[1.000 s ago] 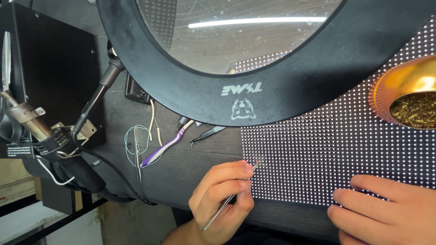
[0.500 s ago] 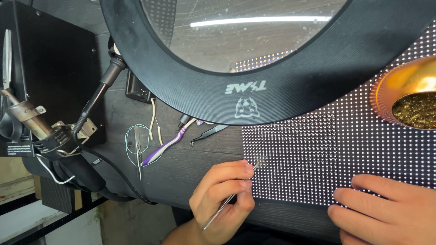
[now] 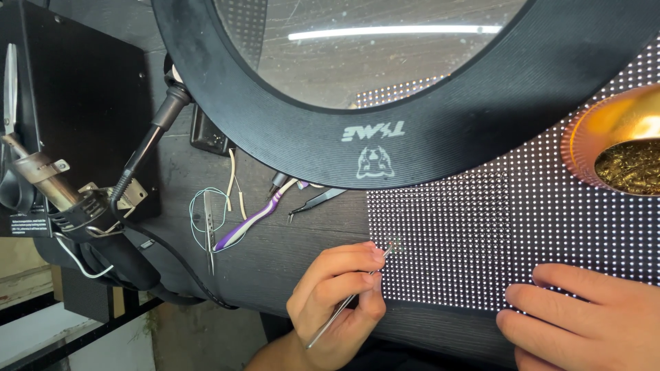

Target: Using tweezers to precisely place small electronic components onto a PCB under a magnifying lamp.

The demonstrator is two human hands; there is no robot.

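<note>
At the lower centre of the head view, the left hand (image 3: 337, 299) pinches a pair of thin metal tweezers (image 3: 349, 299) between thumb and curled fingers. The tweezers run diagonally from lower left to upper right, and their tip sits at the left edge of the lit dot panel (image 3: 522, 227), on a small reddish spot there. The panel lies flat on the dark desk (image 3: 275, 261) and shows a grid of white dots; a patch near its upper left is dimmer than the rest.

The right hand (image 3: 584, 316) rests on the lower right part of the panel with fingers extended and lying flat, palm down, holding nothing.

A large black ring-shaped magnifier (image 3: 385, 124) hangs over the upper part of the scene, partly covering the panel. A gold-coloured bowl with brass wool (image 3: 622, 148) stands at the right edge, on the panel.

Left of the panel, on the desk, lie a purple and white toothbrush (image 3: 254, 220), a black pair of tweezers (image 3: 317, 201), a second metal pair of tweezers (image 3: 209, 230) and a loop of thin wire (image 3: 196, 206). Further left, a soldering iron (image 3: 148, 148) sits in its holder.
</note>
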